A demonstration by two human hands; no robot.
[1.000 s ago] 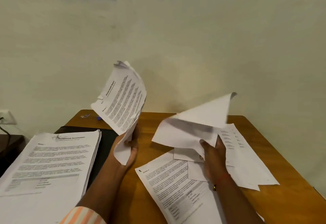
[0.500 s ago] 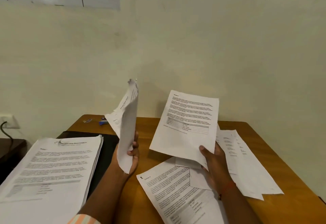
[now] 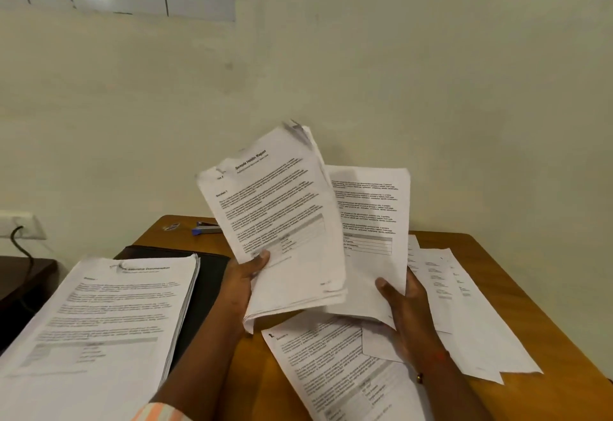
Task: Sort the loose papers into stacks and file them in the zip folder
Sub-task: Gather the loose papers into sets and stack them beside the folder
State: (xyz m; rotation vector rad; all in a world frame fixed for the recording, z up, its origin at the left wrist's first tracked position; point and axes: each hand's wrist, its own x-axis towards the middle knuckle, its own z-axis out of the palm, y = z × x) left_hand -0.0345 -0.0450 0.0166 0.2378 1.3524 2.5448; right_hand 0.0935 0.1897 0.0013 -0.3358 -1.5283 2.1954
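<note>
Head: bundle (image 3: pixel 278 221) left grip (image 3: pixel 240 283), sheet (image 3: pixel 371 218) right grip (image 3: pixel 406 314)

Printed sheaf (image 3: pixel 275 221) and single sheet (image 3: pixel 368 218) held upright, centre. Loose sheets (image 3: pixel 464 308) scattered flat, right and near. Thick stack (image 3: pixel 99 314) lies left, overlapping black zip folder (image 3: pixel 207 288).

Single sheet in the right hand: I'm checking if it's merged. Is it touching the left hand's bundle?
Cannot tell. In the head view the bundle overlaps the single sheet along its left edge, so any contact or gap is hidden.
</note>
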